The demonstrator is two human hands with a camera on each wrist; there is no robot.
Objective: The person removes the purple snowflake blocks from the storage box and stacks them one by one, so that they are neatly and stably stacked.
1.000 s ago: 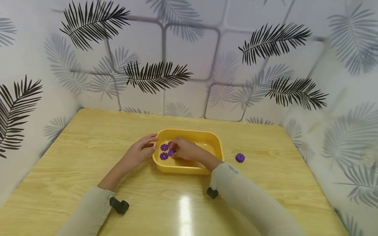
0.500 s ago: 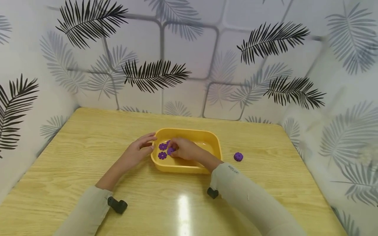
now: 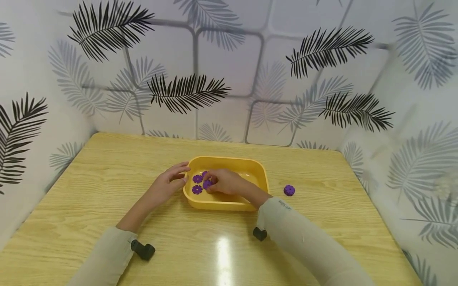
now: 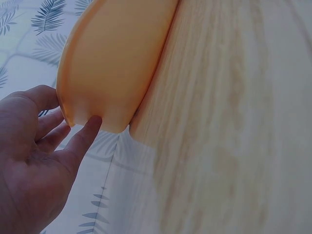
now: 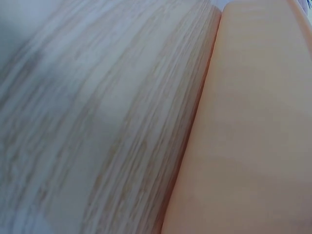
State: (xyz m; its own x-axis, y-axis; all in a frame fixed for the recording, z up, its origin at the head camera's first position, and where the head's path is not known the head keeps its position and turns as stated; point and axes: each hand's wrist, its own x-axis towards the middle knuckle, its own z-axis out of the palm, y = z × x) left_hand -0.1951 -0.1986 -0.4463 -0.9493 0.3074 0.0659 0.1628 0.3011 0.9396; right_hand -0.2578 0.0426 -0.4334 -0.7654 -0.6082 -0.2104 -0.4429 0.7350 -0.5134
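Note:
A yellow plastic tray (image 3: pixel 229 205) stands on the table, with several purple notched building discs (image 3: pixel 197 189) lying flat in its left part. My right hand (image 3: pixel 227 182) reaches over the tray's near side and pinches a purple disc (image 3: pixel 206 184) close over the tray floor; the fingers partly cover it and the disc behind. My left hand (image 3: pixel 169 184) holds the tray's left end. In the left wrist view its thumb (image 4: pixel 87 136) presses the outer wall while the other fingers bend at the rim. Only the tray's side wall (image 5: pixel 248 126) and tabletop appear in the right wrist view.
A small stack of purple discs (image 3: pixel 289 190) sits on the wooden table (image 3: pixel 136 167) to the right of the tray. Patterned leaf-print cloth (image 3: pixel 229 115) rises behind the table and at both sides. Small black devices (image 3: pixel 143 250) are strapped at both wrists.
The disc in my right fingers was tilted half a second ago and now lies flatter. Both hands stay in nearly the same places; the head view shifts slightly.

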